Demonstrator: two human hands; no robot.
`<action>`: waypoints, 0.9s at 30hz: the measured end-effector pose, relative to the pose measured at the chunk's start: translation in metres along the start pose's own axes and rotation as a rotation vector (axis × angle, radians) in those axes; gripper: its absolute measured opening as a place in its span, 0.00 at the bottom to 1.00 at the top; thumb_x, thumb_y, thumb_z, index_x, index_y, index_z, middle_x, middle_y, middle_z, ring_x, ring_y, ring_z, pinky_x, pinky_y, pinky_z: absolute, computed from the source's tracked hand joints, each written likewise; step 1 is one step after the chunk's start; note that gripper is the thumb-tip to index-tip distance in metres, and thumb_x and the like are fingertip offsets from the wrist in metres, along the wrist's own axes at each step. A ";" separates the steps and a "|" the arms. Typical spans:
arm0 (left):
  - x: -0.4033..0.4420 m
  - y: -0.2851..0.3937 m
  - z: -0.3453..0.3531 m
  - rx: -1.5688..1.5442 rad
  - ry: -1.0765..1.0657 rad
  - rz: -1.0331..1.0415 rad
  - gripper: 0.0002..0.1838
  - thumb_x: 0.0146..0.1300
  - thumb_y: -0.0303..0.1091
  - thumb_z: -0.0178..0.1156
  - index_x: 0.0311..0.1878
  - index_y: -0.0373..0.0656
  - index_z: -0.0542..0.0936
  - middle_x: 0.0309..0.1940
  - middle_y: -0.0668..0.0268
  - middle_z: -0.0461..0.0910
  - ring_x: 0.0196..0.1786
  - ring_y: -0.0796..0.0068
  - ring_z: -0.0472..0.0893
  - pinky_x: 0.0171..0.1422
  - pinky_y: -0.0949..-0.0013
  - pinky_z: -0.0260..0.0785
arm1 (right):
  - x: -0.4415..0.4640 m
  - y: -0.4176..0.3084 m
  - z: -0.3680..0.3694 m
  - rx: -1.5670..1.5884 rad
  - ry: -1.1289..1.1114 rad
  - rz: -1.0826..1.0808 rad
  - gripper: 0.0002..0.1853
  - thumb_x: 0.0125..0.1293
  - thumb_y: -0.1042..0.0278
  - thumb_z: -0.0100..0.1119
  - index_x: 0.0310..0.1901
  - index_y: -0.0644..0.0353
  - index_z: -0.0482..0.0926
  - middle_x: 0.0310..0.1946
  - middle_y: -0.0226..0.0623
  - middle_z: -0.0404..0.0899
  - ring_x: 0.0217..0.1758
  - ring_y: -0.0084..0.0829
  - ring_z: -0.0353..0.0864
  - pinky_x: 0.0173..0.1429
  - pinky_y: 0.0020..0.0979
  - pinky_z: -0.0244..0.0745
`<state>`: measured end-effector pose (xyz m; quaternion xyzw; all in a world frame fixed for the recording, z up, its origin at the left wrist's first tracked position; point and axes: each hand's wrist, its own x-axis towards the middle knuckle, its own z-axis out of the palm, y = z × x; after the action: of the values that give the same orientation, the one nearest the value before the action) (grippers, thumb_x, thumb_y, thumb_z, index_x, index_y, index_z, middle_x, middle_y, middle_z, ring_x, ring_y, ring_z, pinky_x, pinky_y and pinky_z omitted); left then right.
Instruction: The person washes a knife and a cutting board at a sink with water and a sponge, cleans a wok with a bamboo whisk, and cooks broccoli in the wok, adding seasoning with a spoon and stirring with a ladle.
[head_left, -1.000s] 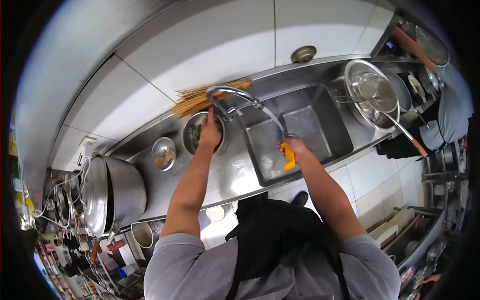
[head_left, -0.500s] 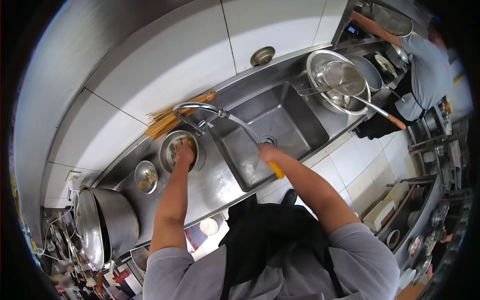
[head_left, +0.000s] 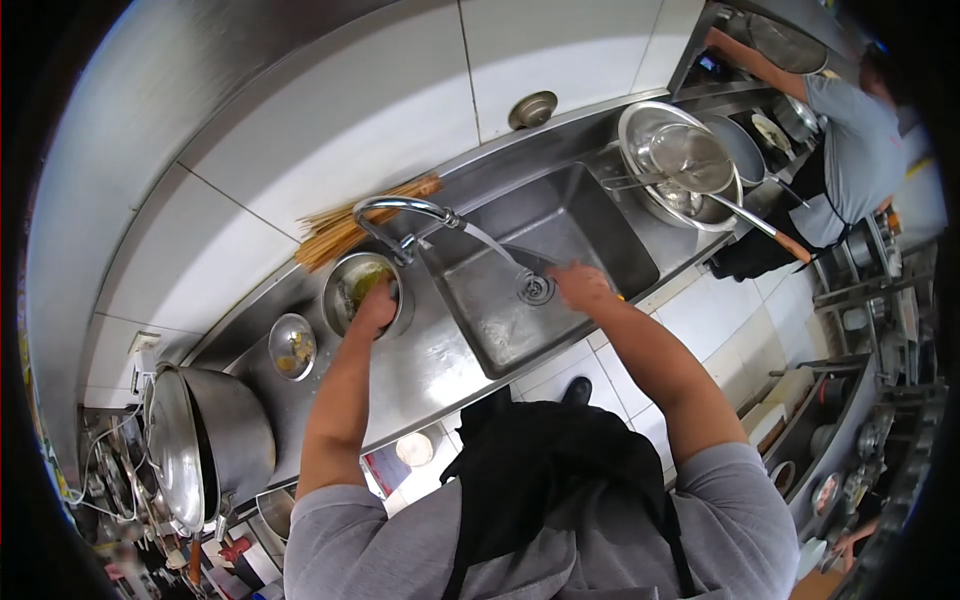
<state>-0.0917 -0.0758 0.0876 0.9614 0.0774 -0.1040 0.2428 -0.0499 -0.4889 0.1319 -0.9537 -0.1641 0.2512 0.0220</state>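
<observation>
My left hand (head_left: 376, 307) reaches into a round metal bowl (head_left: 403, 318) on the steel counter, fingers closed around a yellow-green piece of food (head_left: 371, 284) whose exact kind I cannot make out. Over the sink (head_left: 610, 225), my right hand (head_left: 582, 287) is closed on a knife; its grey blade (head_left: 535, 257) points toward the tap, and a bit of yellow handle (head_left: 620, 297) shows by the wrist. Water runs from the curved tap (head_left: 410, 203) toward the drain (head_left: 536, 288). Left of the bowl sits a small metal dish (head_left: 292, 347) with yellowish scraps.
Behind the tap lies a bundle of thin wooden sticks (head_left: 335, 235). A large lidded pot (head_left: 235, 435) stands at the left. Right of the sink, a strainer (head_left: 692, 158) rests on a big metal bowl (head_left: 630, 130). Another person (head_left: 858, 125) works at the far right.
My right hand has moved right and slightly up, away from the water stream, and the knife has turned. My left hand has shifted slightly down in the bowl, where the yellow-green piece now shows.
</observation>
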 end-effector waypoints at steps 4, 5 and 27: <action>-0.002 -0.001 -0.026 -0.215 0.073 -0.038 0.26 0.56 0.26 0.55 0.61 0.43 0.71 0.54 0.42 0.76 0.58 0.43 0.75 0.62 0.54 0.67 | -0.025 0.024 -0.014 0.104 -0.008 0.027 0.23 0.59 0.71 0.53 0.58 0.45 0.71 0.54 0.50 0.74 0.57 0.51 0.77 0.57 0.45 0.74; 0.003 -0.012 -0.025 -0.186 0.174 -0.019 0.26 0.56 0.24 0.54 0.61 0.43 0.71 0.53 0.41 0.76 0.57 0.42 0.75 0.62 0.52 0.67 | -0.031 0.031 -0.016 0.111 -0.020 0.024 0.24 0.58 0.72 0.53 0.57 0.45 0.71 0.53 0.49 0.75 0.57 0.51 0.77 0.58 0.45 0.74; -0.036 -0.005 -0.070 -0.510 0.147 -0.063 0.21 0.51 0.27 0.67 0.50 0.37 0.77 0.40 0.59 0.83 0.42 0.64 0.82 0.50 0.63 0.73 | -0.101 0.067 -0.004 0.131 0.144 0.149 0.29 0.57 0.74 0.57 0.62 0.53 0.65 0.48 0.52 0.77 0.51 0.50 0.80 0.52 0.45 0.76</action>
<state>-0.1162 -0.0410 0.1536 0.8711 0.1483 -0.0183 0.4677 -0.1105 -0.5843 0.1746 -0.9753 -0.0741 0.1930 0.0773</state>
